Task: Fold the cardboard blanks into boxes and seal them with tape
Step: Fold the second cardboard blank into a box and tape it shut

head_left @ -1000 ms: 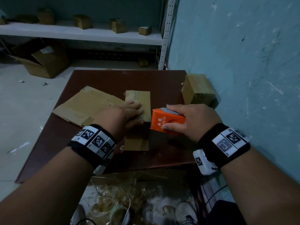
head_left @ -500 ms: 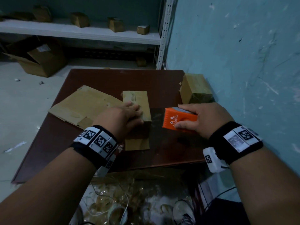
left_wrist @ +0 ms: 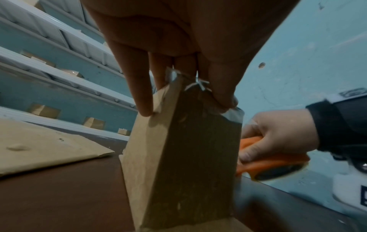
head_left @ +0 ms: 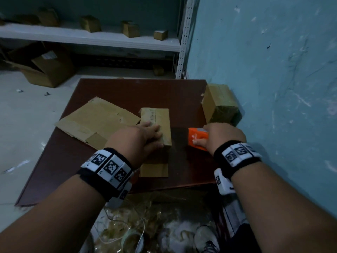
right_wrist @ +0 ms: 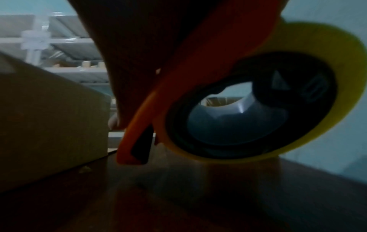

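A small folded cardboard box (head_left: 158, 115) stands in the middle of the dark brown table (head_left: 145, 92). My left hand (head_left: 155, 136) presses on its top, fingers stretched out and thumb on the near edge. In the left wrist view the thumb of my left hand (left_wrist: 183, 97) lies on a clear tape strip (left_wrist: 232, 116) at the corner of the box (left_wrist: 188, 157). My right hand (head_left: 222, 136) grips an orange tape dispenser (head_left: 197, 136) on the table, a short gap right of the box. The right wrist view shows the dispenser (right_wrist: 178, 94) and its yellowish tape roll (right_wrist: 317, 78) beside the box (right_wrist: 49, 117).
A flat cardboard blank (head_left: 98, 119) lies left of the box. A taped box (head_left: 220, 105) sits at the table's right rear, against the blue wall (head_left: 273, 70). A white shelf (head_left: 109, 37) holds several small boxes. An open carton (head_left: 47, 68) stands on the floor. Tape scraps (head_left: 136, 225) lie below the near edge.
My right hand has drawn the dispenser to the right, off the side of the box, leaving a gap. My left hand has stayed pressed on the box top.
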Demonstrator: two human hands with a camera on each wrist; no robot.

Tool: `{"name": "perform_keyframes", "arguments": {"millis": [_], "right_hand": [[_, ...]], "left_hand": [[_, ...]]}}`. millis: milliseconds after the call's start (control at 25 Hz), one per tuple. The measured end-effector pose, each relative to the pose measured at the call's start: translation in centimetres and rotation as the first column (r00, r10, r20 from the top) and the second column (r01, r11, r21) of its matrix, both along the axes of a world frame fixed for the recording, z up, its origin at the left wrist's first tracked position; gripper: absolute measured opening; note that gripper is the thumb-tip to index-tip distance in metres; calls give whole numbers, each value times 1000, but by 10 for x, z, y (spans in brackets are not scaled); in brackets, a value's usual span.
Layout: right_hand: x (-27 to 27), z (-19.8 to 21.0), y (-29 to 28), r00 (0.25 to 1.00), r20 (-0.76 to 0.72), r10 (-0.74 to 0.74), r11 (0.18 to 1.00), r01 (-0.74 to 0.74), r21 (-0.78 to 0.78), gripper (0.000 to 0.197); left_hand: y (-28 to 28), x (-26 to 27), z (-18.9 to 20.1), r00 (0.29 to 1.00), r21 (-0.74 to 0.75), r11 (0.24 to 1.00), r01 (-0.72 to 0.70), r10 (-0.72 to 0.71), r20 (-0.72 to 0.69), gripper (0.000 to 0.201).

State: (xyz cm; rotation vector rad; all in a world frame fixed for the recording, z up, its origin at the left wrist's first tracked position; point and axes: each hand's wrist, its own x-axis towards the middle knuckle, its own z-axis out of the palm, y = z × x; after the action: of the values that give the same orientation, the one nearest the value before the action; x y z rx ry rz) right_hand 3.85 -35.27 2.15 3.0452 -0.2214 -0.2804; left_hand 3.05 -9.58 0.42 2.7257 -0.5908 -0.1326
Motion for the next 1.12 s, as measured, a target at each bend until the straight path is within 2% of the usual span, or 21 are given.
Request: {"name": "perform_keyframes", "arguments": {"millis": [80,200,320,400,440,480,520,600,640,680,760,960,1040,1120], "right_hand": [[1,-13,-8,999,40,-17,996,13,93,59],[2,-28,-4,998,58,38,991,-44,123,67],[3,-36,2,998,12,55,997,-56,59,68],[0,-29,4,993,116,38,997,-29,-77,66],[-2,-24,5,978,206,32,998,-21,-56,63],[-4,-20,6,953,302,35,997,-55,59,60],[-7,-18,8,923,383,36,961,-137,238,57],[-11,-19,15,901,430,51,765,-312,563,57],[-14,-21,20,907,408,102,679,-364,638,59],[-17,-25,25,909,380,169,629,-396,669,60],[-18,-34,30,896,361,259,599,-442,668,53],[-9,-36,21,876,421,236,544,-478,690,22],[-9,-37,22,871,436,226,499,-487,716,20],[-10,-38,24,867,453,206,463,-494,736,22]], "left_hand": [[-1,-5,0,999,-4,999,-33,33,6,57],[-2,-7,3,998,-47,997,-55,55,6,64],[-3,-6,5,999,-50,998,-40,41,22,60],[-3,-8,7,998,-45,998,-37,39,39,55],[-4,-8,8,998,-46,998,-33,35,48,55],[-4,-9,9,998,-52,998,-34,36,47,57],[-3,-10,9,998,-65,997,-41,44,41,60],[-3,-10,8,997,-98,994,-51,56,51,61],[-3,-11,8,996,-116,992,-53,60,62,58],[-4,-12,8,995,-136,989,-57,67,73,54],[-7,-15,10,992,-171,982,-76,91,87,43],[4,-17,12,996,-312,948,-60,78,45,20],[13,-15,13,998,-351,935,-46,54,13,10],[19,-14,11,999,-373,927,-43,48,2,11]]}}
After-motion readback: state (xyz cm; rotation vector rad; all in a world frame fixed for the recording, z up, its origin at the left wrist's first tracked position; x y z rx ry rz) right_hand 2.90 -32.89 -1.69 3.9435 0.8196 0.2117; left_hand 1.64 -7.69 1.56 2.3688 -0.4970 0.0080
